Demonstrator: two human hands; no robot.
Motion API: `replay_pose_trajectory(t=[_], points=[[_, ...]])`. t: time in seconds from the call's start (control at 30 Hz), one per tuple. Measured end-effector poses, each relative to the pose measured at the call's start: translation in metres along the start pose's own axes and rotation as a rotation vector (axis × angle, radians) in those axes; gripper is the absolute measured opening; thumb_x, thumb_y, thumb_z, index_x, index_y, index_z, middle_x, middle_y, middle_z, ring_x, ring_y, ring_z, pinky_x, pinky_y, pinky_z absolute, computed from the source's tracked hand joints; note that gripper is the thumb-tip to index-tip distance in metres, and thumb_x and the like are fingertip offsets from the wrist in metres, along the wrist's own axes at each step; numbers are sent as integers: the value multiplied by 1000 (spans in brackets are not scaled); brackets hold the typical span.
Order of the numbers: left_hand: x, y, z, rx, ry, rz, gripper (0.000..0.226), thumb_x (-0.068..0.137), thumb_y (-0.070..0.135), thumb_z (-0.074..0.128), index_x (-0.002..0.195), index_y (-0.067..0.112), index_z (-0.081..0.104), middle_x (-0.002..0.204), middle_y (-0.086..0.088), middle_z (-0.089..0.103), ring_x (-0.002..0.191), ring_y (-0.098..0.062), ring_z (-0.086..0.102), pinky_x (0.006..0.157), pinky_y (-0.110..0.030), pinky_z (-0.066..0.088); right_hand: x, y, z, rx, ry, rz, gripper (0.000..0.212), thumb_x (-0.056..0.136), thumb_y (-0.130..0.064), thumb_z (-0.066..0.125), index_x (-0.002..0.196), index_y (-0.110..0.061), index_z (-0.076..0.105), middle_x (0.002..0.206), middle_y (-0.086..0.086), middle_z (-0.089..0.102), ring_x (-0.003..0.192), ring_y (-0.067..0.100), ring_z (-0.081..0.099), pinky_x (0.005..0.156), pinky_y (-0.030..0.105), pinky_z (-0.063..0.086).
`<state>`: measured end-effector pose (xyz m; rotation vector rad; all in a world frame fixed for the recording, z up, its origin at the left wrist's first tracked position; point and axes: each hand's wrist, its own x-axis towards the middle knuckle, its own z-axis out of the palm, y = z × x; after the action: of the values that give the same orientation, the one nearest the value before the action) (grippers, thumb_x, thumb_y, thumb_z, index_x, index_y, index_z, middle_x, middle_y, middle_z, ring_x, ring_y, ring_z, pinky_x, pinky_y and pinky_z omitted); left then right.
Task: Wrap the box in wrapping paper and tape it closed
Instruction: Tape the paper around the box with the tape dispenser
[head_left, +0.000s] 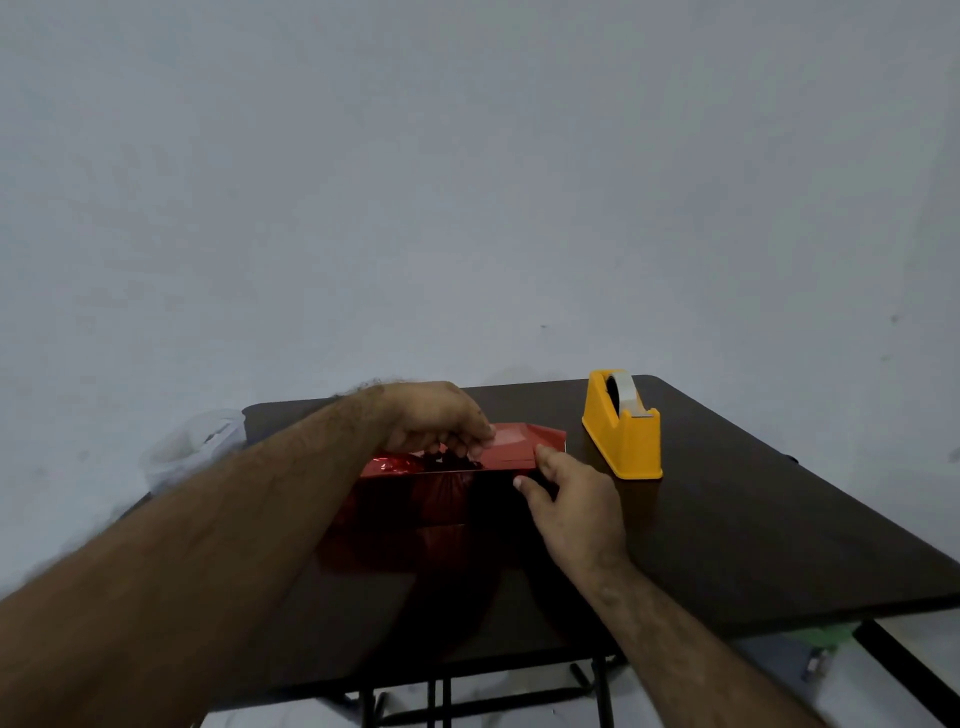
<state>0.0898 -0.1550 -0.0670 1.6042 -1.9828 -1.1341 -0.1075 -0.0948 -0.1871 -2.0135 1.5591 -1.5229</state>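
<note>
Resting mid-surface (727, 519), one red-wrapped box (511, 441) is pinched on top by left hand (436, 415) fingers and pressed at its end by the right hand (576, 499); one yellow tape dispenser (623, 426) is seen near the far right corner.

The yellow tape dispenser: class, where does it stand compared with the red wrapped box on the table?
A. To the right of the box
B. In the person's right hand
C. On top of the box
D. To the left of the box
A: the yellow tape dispenser stands on the table to the right of the red wrapped box, apart from both the left hand and the right hand.
</note>
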Motion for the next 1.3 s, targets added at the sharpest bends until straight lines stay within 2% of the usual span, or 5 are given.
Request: replay_pose_trajectory(t=[0.17,0.8,0.93,1.1,1.3], points=[[2,1,-15,26,-11,31,12,99,15,69,90,11,76,76,-2,72,66,-10,58,58,-27,36,3,4,1,12,5,32,47,94,-29,80,137,-14,70,129,-2,75,122,12,69,106,34,56],[28,15,-5,307,-129,-53,12,94,15,76,82,14,81,71,-1,72,62,-11,50,60,-28,35,2,3,0,37,-33,87,45,93,-28,80,137,-19,70,126,-5,76,119,8,69,104,37,58],[28,20,-1,343,-109,-71,10,90,15,78,81,11,79,68,0,70,59,-11,50,57,-27,34,-2,3,0,84,-31,60,62,93,-25,80,150,-34,58,127,-17,71,119,2,66,107,32,55],[27,28,6,452,-64,-112,10,81,23,81,73,17,78,64,1,66,54,-12,47,53,-27,29,0,6,4,-112,1,-55,38,97,-35,74,135,-31,71,116,-12,79,107,9,72,107,51,52],[27,41,12,656,-26,-169,17,80,35,79,70,21,78,62,3,67,64,-17,53,54,-25,33,-1,-3,-1,-293,-49,-51,40,103,-44,62,142,-35,65,119,-11,77,114,9,68,123,45,32]])
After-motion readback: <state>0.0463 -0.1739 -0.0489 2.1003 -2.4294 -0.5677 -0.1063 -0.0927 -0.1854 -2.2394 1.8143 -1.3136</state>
